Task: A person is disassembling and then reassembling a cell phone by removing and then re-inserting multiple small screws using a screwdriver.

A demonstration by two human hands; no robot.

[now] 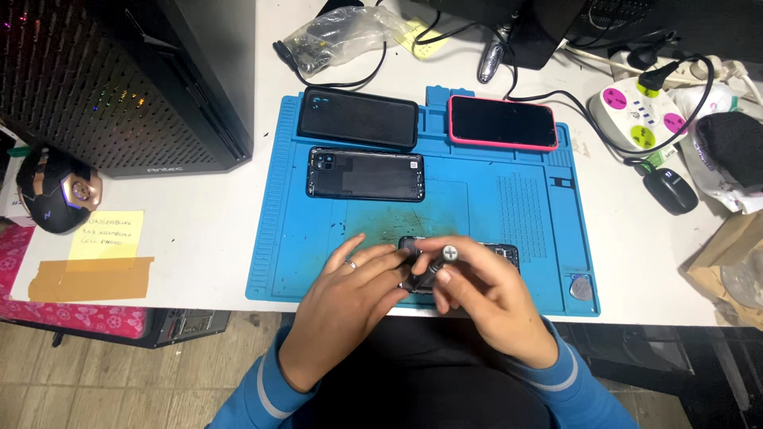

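An opened black phone body point(501, 253) lies near the front edge of the blue work mat point(493, 206), mostly hidden by my hands. My right hand point(489, 294) grips a small black screwdriver point(433, 268) with a silver cap, its tip pointing down at the phone's left end. My left hand point(350, 298), a ring on one finger, rests on the mat and presses its fingertips on the phone's left end beside the screwdriver.
On the mat's far part lie a black phone back cover point(366, 174), a black phone case point(358, 117) and a phone in a pink case point(502, 122). A grey pick point(581, 287) sits at the mat's right corner. A black computer tower point(127, 79) stands left, a power strip point(640, 115) right.
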